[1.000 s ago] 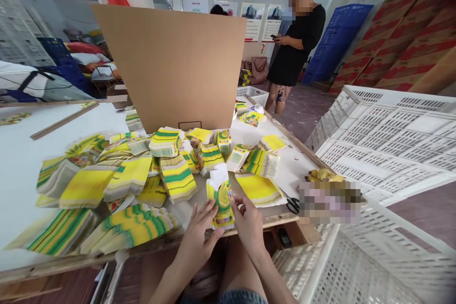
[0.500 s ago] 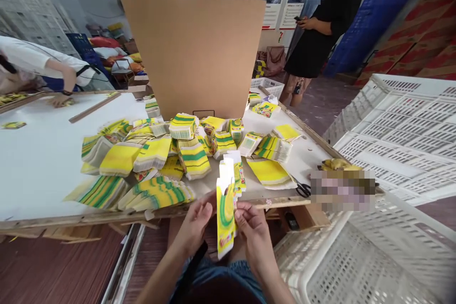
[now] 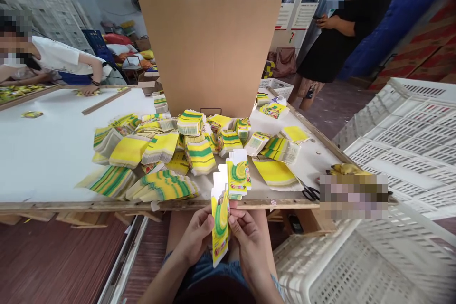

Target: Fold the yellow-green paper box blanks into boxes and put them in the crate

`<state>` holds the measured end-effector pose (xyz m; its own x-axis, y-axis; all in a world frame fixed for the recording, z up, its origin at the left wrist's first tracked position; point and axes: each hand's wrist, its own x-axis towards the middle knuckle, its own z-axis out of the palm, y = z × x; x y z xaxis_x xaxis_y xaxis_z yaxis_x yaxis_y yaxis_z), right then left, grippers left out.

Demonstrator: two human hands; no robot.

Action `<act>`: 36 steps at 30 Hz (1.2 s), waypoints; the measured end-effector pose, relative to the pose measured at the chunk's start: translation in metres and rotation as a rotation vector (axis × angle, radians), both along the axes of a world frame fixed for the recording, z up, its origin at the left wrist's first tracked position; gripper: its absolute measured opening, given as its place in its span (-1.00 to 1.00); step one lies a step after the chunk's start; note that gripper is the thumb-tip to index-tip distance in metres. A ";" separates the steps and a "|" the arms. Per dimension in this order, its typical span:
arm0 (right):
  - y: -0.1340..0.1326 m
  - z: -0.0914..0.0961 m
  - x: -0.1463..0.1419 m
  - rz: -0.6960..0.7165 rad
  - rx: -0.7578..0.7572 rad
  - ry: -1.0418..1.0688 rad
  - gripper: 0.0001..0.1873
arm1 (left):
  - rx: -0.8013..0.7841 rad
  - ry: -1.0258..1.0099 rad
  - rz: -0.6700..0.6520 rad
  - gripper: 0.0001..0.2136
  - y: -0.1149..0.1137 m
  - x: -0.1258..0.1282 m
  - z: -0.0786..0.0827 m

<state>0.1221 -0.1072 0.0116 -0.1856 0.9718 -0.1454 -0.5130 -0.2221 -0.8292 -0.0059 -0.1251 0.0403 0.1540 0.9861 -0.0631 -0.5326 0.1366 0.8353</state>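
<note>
A yellow and green printed carton (image 3: 220, 228) with white end flaps stands tilted between my hands above my lap. My left hand (image 3: 197, 232) grips its left edge, thumb on the near side. From the right, my right hand (image 3: 247, 235) pinches the opposite edge between thumb and fingers; some fingertips are hidden. Just beyond, a small stack of matching cartons (image 3: 238, 175) lies at the table's front edge. Farther back, many bundles of flat cartons (image 3: 130, 151) are heaped across the white table (image 3: 46, 161).
A large brown cardboard sheet (image 3: 213, 52) rises behind the heap. Black scissors (image 3: 310, 193) lie near the front right edge. White plastic crates (image 3: 402, 142) stand at the right. One co-worker (image 3: 60, 54) leans over the table at left; another person (image 3: 349, 28) stands at back right.
My left hand has closed onto the carton's edge; before, its fingers were apart from it. The carton has moved slightly left and lower. The view has shifted, revealing more of the left co-worker.
</note>
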 end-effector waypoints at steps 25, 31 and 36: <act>-0.005 -0.043 0.058 -0.007 0.280 -0.869 -0.65 | 0.015 0.673 0.121 -0.52 -0.005 0.002 -0.031; 0.011 -0.098 0.150 0.090 -0.002 -1.548 -0.66 | -0.101 0.521 0.117 -0.53 -0.005 0.018 -0.035; 0.031 -0.111 0.178 0.111 -0.061 -1.768 -0.62 | -0.126 0.500 0.105 -0.48 -0.003 0.029 -0.037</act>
<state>0.2997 -0.0761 -0.0992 0.1599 0.9527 -0.2584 0.9189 -0.2393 -0.3136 0.0235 -0.1285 0.0034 -0.0244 0.9746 -0.2225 -0.0893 0.2196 0.9715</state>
